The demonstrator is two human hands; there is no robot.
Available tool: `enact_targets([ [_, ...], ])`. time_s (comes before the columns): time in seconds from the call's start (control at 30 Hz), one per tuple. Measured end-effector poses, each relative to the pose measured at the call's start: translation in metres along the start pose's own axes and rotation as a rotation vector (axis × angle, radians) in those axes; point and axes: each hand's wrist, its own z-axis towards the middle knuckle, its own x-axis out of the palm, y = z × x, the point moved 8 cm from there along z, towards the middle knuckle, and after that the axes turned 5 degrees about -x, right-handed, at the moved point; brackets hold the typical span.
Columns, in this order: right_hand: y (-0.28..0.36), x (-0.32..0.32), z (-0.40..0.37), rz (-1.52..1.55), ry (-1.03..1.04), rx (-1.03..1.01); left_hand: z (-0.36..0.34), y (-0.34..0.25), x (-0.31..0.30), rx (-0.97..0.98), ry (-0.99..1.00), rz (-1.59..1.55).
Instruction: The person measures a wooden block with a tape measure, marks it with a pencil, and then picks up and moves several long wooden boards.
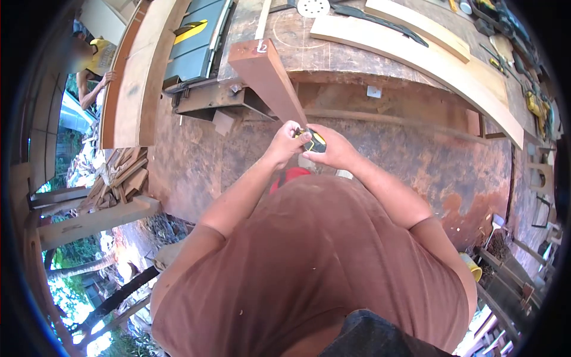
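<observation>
A black and yellow tape measure (pixel 315 141) sits between my two hands, close in front of my body. My right hand (pixel 332 147) is wrapped around its case from the right. My left hand (pixel 286 143) is closed at its left side, with the thumb pressed against it. Just beyond my fingers is the near end of a reddish-brown wooden beam (pixel 270 83), which slopes up toward the workbench. Pale marks show on the beam's far end. Whether any tape blade is pulled out is hard to see.
The workbench (pixel 357 59) beyond the beam carries pale boards (pixel 410 50) and a sanding disc (pixel 313 7). A table saw (pixel 196 41) stands at left. A person in a yellow top (pixel 101 56) touches a tall board (pixel 134 77). Scrap wood (pixel 122 172) is piled lower left.
</observation>
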Motion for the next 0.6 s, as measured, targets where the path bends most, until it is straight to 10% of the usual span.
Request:
enact_targets([
  [0.17, 0.007, -0.046, -0.005, -0.187, 0.034, -0.067, 0.013, -0.064, -0.048, 0.217, -0.146, 0.599],
  [0.23, 0.000, -0.077, -0.019, -0.221, 0.078, -0.028, -0.006, -0.128, -0.052, 0.647, -0.019, 0.805],
  [0.4, -0.023, -0.116, -0.073, -0.462, 0.068, 0.097, 0.044, -0.143, -0.161, 0.519, -0.011, 0.482],
  [0.6, -0.013, -0.051, -0.062, 0.014, -0.126, 0.009, 0.042, -0.143, -0.096, 0.554, 0.382, -0.440],
])
